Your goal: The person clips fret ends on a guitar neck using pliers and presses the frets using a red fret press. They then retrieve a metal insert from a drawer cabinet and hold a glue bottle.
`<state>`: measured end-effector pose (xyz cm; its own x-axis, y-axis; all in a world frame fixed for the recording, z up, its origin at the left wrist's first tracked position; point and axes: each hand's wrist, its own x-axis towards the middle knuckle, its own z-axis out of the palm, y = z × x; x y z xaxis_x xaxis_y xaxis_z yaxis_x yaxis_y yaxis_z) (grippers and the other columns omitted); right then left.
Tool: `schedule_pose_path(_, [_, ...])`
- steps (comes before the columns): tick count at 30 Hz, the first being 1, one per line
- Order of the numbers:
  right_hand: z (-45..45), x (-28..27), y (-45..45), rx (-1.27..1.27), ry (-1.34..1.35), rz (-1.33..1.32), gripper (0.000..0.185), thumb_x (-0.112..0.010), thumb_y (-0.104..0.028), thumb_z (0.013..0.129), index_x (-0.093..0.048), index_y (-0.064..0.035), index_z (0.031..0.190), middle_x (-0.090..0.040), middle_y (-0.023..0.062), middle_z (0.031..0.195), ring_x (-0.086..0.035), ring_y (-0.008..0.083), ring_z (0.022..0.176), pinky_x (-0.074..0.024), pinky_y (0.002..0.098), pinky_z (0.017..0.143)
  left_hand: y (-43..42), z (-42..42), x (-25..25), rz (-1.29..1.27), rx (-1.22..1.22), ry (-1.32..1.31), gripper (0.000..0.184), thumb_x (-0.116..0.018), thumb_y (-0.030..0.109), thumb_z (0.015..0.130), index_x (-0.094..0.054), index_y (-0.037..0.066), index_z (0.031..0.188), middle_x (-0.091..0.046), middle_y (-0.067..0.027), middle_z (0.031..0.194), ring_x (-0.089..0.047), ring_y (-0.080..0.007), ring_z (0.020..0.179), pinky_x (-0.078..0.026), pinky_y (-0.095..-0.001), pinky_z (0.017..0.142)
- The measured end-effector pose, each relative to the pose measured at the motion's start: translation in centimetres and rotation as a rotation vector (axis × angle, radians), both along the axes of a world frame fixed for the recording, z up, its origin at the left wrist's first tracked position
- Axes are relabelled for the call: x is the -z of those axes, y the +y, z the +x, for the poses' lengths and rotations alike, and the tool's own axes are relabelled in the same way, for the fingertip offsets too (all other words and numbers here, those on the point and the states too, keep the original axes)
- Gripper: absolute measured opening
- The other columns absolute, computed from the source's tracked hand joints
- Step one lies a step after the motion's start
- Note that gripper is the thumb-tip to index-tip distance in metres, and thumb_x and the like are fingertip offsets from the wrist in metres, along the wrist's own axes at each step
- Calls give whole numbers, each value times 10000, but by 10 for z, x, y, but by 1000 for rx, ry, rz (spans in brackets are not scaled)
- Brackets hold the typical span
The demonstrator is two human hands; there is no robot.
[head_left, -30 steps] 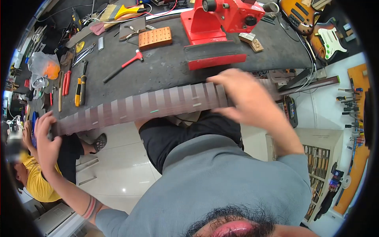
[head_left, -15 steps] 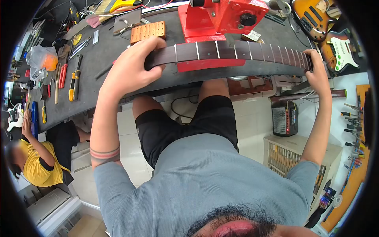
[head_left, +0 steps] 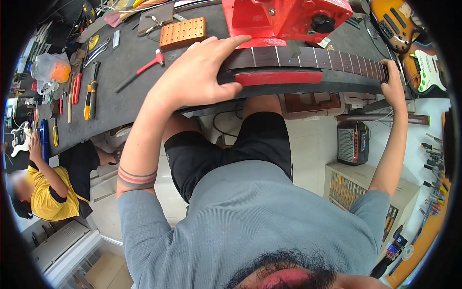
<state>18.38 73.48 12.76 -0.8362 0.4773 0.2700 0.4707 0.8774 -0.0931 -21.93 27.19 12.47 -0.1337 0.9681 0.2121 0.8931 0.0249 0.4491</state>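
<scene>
A dark guitar neck (head_left: 308, 57) with metal frets lies across the front edge of the workbench, beside the red bench press (head_left: 293, 19). My left hand (head_left: 202, 72) is wrapped around its left end, thumb toward me and index finger along the far side. That end is hidden inside the hand. At the narrow right end, my right hand (head_left: 394, 86) grips the neck, its fingers partly out of sight. A red bar (head_left: 279, 77) shows just below the near edge of the fretboard. Whether the two touch, I cannot tell.
On the bench are a red-headed hammer (head_left: 156, 59), a drilled wooden block (head_left: 183, 33), a yellow-handled cutter (head_left: 87, 103) and red-handled pliers (head_left: 77, 88). Guitar bodies (head_left: 423, 70) lie at right. An amplifier (head_left: 352, 143) stands below. A person in yellow (head_left: 55, 195) sits at far left.
My left hand has shifted right, uncovering the hammer. The neck and my right hand appear slightly farther right. The whole view has also shifted a little, with the press farther right.
</scene>
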Motion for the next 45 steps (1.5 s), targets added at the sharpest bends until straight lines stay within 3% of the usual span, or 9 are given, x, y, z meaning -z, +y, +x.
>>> schedule_pose_path(3, [1, 8, 11, -1, 15, 38, 658, -485, 149, 711, -554, 7, 1350, -595, 220, 1322, -569, 420, 1361, -398, 409, 1232, 11, 20, 8, 103, -68, 154, 985, -982, 509, 730, -583, 71, 1517, -704, -177, 1196, -651, -395, 1157, -512, -465, 1071])
schedule_pose_path(14, [5, 18, 23, 36, 52, 8, 674, -436, 179, 707, -554, 2, 1346, -602, 217, 1313, -561, 420, 1379, -393, 407, 1231, 27, 31, 16, 23, -153, 200, 833, -980, 490, 740, -651, 32, 1352, -737, -159, 1095, -689, -374, 1057, -574, -481, 967])
schedule_pose_path(22, [-44, -44, -7, -128, 295, -278, 843, -417, 114, 771, -549, -28, 1591, -614, 164, 1577, -519, 273, 1542, -338, 416, 1327, 27, 33, 17, 70, -169, 191, 651, -959, 335, 721, -658, 31, 1212, -734, -163, 1048, -678, -387, 1039, -584, -481, 930])
schedule_pose_path(24, [-81, -57, -22, -90, 473, -476, 633, -471, 44, 968, -544, -9, 1595, -681, 143, 1466, -658, 215, 1363, -468, 359, 1208, 27, 35, 13, 0, -173, 178, 628, -944, 297, 716, -655, 28, 1205, -735, -170, 1061, -679, -386, 1040, -585, -486, 923])
schedule_pose_path(28, [-160, -68, -34, -222, 40, -1150, 413, -520, -297, 1165, -662, 45, 1348, -800, 163, 1084, -758, 214, 940, -589, 344, 941, 28, 36, 19, 71, -170, 196, 601, -923, 273, 713, -653, 10, 1181, -734, -187, 1043, -684, -391, 1042, -583, -491, 922])
schedule_pose_path(30, [-191, -58, -33, -196, -119, -1282, 392, -544, -268, 1157, -638, 35, 1387, -794, 157, 1095, -759, 214, 942, -604, 342, 931, 28, 36, 21, 93, -168, 199, 590, -912, 262, 710, -652, 1, 1170, -735, -190, 1032, -688, -394, 1049, -581, -495, 925])
schedule_pose_path(41, [-285, -147, -83, -613, 425, -1397, 461, -659, -83, 1109, -544, 10, 1546, -765, 109, 1082, -754, 216, 887, -676, 346, 864, 32, 37, 30, 205, -178, 191, 596, -913, 284, 696, -668, 13, 1166, -717, -156, 1067, -694, -360, 1117, -573, -496, 871])
schedule_pose_path(43, [-274, -179, -121, -401, 655, -1078, 448, -617, -221, 1150, -566, 63, 1493, -719, 106, 1148, -716, 211, 933, -636, 320, 850, 32, 36, 32, 232, -186, 198, 595, -917, 299, 697, -673, 18, 1162, -713, -147, 1069, -692, -344, 1139, -576, -494, 862])
schedule_pose_path(45, [-256, -216, -101, -609, 579, -998, 448, -587, -274, 1165, -593, 61, 1462, -695, 136, 1216, -697, 221, 1040, -611, 367, 933, 33, 37, 33, 204, -198, 200, 596, -920, 314, 699, -678, 23, 1159, -711, -139, 1071, -689, -328, 1160, -581, -492, 856])
